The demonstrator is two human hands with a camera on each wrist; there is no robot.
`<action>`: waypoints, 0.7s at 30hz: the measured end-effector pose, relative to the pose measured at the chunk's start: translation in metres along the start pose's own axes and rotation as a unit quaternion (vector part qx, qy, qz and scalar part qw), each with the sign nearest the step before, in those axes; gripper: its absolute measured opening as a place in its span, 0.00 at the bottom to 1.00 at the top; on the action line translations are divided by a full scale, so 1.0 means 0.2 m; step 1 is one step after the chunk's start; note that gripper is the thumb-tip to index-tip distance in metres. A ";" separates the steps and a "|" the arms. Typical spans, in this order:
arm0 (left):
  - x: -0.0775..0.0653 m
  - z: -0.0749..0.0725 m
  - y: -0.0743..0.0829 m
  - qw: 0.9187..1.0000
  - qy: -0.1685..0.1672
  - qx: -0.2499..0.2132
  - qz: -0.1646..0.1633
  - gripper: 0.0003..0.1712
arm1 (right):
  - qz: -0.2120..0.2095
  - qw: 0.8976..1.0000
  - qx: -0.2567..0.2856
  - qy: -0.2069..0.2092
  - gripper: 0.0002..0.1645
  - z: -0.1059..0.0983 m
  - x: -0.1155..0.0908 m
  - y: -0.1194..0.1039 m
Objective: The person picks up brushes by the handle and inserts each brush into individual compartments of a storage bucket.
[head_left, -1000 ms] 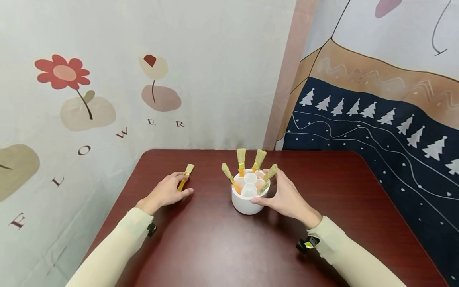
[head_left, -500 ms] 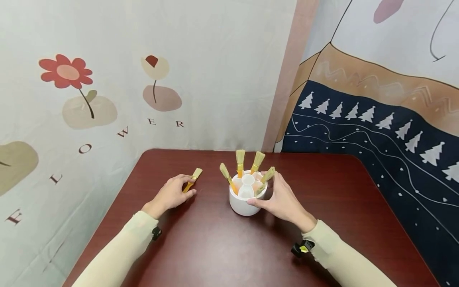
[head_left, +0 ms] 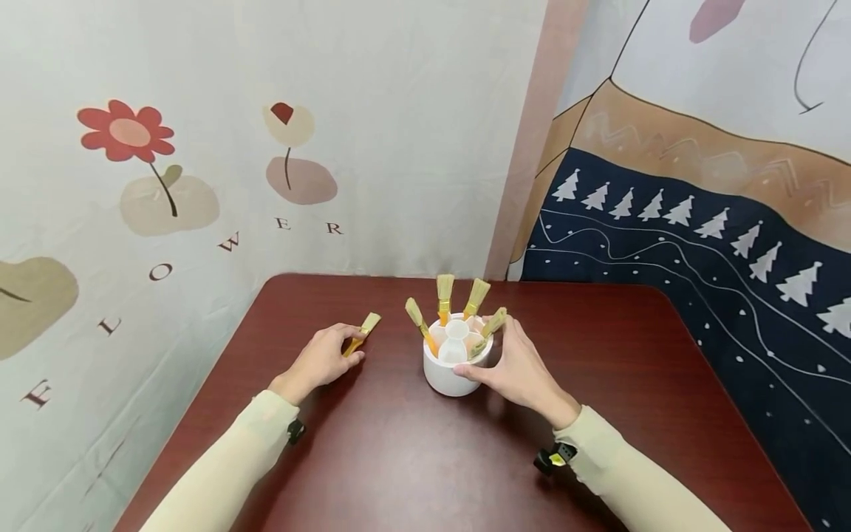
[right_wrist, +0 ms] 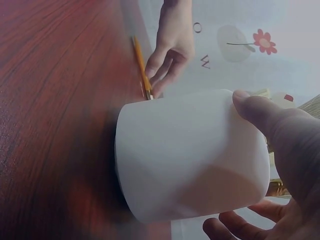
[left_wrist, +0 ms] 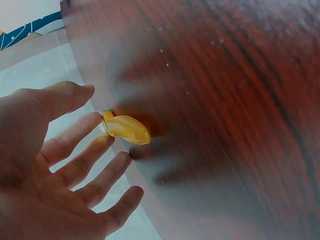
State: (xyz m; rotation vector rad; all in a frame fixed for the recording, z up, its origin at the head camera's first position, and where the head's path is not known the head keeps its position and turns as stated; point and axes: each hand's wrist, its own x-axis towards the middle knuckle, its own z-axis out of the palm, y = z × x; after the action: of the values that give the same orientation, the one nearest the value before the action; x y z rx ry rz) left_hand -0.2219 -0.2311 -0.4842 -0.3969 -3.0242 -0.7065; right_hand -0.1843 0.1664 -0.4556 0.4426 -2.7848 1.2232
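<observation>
A single paintbrush (head_left: 370,322) with pale bristles and a yellow-orange handle lies on the left part of the table. My left hand (head_left: 322,357) is over it, fingertips touching the brush; in the left wrist view the thumb stands apart from the handle (left_wrist: 129,130). A round white brush pot (head_left: 450,380), divided into compartments, stands right of it. My right hand (head_left: 521,369) grips the pot from the right, thumb (right_wrist: 257,111) at the near rim and fingers round the far side. Several like brushes (head_left: 445,292) lean outward in the pot, bristles up.
The dark red tabletop (head_left: 399,458) ends at the back against a light wall cloth (head_left: 412,148) printed with flowers. A dark blue cloth (head_left: 598,244) with white trees hangs at the right. Dark straps (head_left: 557,457) sit on both wrists.
My left hand and the loose paintbrush have shifted to the right, and the brush now points more to the right. My right hand stays on the pot; the head view has moved slightly.
</observation>
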 end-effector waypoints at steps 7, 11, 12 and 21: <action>0.00 0.02 0.01 1.000 -0.005 -0.014 0.016 0.22 | 0.011 1.000 -0.005 0.003 0.66 0.00 -0.01 0.00; 0.01 0.02 0.02 0.999 -0.005 -0.021 0.025 0.21 | 0.018 1.000 0.001 0.012 0.66 0.00 -0.01 0.00; 0.01 0.02 0.02 0.999 -0.004 -0.020 0.026 0.20 | 0.021 1.000 0.001 0.013 0.66 0.00 -0.01 0.00; 0.03 0.01 0.03 1.000 0.012 -0.021 -0.014 0.22 | 0.043 0.999 -0.006 0.013 0.69 0.04 -0.02 -0.05</action>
State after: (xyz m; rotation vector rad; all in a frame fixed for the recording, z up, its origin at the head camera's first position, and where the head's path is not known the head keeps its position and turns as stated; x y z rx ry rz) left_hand -0.2252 -0.2239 -0.4821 -0.3455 -3.0022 -0.7712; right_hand -0.1771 0.1550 -0.4552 0.3050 -2.8145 1.2198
